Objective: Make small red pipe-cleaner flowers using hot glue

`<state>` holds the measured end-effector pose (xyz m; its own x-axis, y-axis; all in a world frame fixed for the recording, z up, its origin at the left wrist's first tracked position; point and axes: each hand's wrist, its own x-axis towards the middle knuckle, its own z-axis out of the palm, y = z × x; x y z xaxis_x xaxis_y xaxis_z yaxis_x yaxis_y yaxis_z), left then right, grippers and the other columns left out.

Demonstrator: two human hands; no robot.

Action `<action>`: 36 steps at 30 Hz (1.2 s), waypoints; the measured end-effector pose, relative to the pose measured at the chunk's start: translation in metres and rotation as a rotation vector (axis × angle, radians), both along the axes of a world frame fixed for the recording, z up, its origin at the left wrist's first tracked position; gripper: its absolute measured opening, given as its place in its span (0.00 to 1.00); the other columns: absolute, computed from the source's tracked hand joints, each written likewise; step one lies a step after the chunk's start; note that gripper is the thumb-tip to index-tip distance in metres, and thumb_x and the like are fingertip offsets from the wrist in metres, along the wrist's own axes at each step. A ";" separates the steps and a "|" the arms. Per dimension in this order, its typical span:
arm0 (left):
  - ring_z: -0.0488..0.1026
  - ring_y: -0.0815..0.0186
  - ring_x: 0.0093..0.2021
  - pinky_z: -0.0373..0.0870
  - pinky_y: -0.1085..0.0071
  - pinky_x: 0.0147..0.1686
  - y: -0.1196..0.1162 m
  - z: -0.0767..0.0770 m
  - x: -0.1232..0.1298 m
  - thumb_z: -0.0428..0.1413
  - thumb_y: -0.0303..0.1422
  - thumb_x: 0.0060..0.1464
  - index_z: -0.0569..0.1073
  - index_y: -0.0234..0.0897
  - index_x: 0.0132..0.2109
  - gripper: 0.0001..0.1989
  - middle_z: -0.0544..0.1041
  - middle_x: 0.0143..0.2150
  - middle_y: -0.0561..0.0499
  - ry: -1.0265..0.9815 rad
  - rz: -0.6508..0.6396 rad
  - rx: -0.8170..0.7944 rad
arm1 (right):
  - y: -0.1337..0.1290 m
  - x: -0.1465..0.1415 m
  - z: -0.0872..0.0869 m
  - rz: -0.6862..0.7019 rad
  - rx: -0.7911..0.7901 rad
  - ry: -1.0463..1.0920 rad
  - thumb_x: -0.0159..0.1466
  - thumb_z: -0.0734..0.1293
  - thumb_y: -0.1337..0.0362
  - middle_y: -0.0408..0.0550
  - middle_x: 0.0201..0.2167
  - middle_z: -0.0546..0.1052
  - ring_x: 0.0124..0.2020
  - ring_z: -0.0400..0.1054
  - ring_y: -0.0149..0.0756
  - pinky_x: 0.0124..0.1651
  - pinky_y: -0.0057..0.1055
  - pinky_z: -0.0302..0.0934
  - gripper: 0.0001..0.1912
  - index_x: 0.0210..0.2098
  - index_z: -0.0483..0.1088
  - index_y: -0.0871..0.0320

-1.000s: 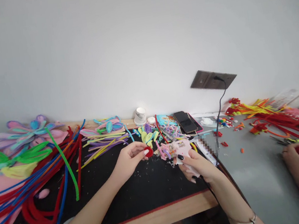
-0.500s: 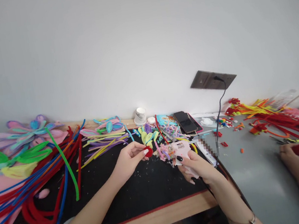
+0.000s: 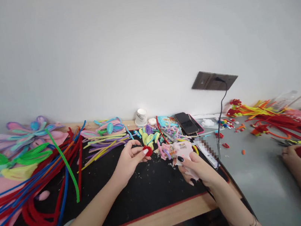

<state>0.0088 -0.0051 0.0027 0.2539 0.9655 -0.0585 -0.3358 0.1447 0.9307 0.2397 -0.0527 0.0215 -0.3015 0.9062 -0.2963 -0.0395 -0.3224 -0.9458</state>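
Passage: black tabletop (image 3: 150,190) with red-trimmed front edge, between the bare forearms (image 3: 102,204). Obstacles: red and blue fuzzy stems (image 3: 43,176), left edge; pastel fuzzy stems (image 3: 109,137), back edge; black power cable (image 3: 221,108), right edge.

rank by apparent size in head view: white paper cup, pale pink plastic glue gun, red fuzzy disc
1. pale pink plastic glue gun, partly covered
2. white paper cup
3. red fuzzy disc, partly covered

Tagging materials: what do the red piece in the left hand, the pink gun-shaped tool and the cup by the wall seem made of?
Red piece: probably chenille or felt, matte; soft-looking, no glare.
Pink gun-shaped tool: likely moulded plastic; smooth, pale, rigid-looking body.
Cup: perhaps paper, white with a printed patch; plastic not ruled out.
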 end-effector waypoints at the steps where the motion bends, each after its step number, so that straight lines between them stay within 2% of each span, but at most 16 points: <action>1: 0.75 0.69 0.26 0.69 0.72 0.31 0.000 0.000 0.000 0.63 0.35 0.45 0.60 0.39 0.38 0.19 0.77 0.27 0.56 -0.001 0.004 -0.001 | 0.000 -0.001 0.001 -0.003 -0.001 0.001 0.54 0.69 0.46 0.32 0.16 0.60 0.11 0.49 0.19 0.12 0.20 0.54 0.23 0.34 0.63 0.58; 12: 0.74 0.68 0.27 0.67 0.71 0.31 -0.001 0.001 0.001 0.64 0.36 0.43 0.60 0.40 0.37 0.20 0.77 0.27 0.56 0.010 0.031 -0.022 | 0.000 -0.006 0.003 0.012 0.021 -0.039 0.54 0.68 0.45 0.33 0.16 0.59 0.10 0.49 0.19 0.12 0.21 0.54 0.24 0.34 0.64 0.60; 24: 0.74 0.70 0.30 0.68 0.71 0.35 0.000 -0.003 0.001 0.63 0.34 0.45 0.61 0.39 0.36 0.18 0.75 0.26 0.59 -0.063 0.010 -0.052 | -0.001 -0.007 0.003 0.013 0.023 -0.076 0.56 0.67 0.47 0.33 0.16 0.59 0.10 0.48 0.18 0.12 0.20 0.55 0.20 0.32 0.64 0.59; 29: 0.71 0.72 0.30 0.65 0.75 0.33 0.000 -0.003 0.002 0.63 0.33 0.45 0.61 0.39 0.35 0.17 0.74 0.26 0.59 -0.064 0.023 -0.051 | 0.001 -0.006 0.003 0.009 0.018 -0.059 0.55 0.67 0.46 0.32 0.16 0.59 0.10 0.49 0.19 0.12 0.20 0.54 0.22 0.34 0.64 0.59; 36: 0.73 0.70 0.32 0.65 0.74 0.33 0.000 -0.004 0.002 0.64 0.33 0.43 0.62 0.39 0.37 0.18 0.76 0.29 0.57 -0.096 0.035 -0.063 | -0.001 -0.006 0.003 0.014 0.025 -0.059 0.56 0.67 0.46 0.33 0.16 0.60 0.10 0.48 0.18 0.12 0.20 0.54 0.21 0.33 0.63 0.59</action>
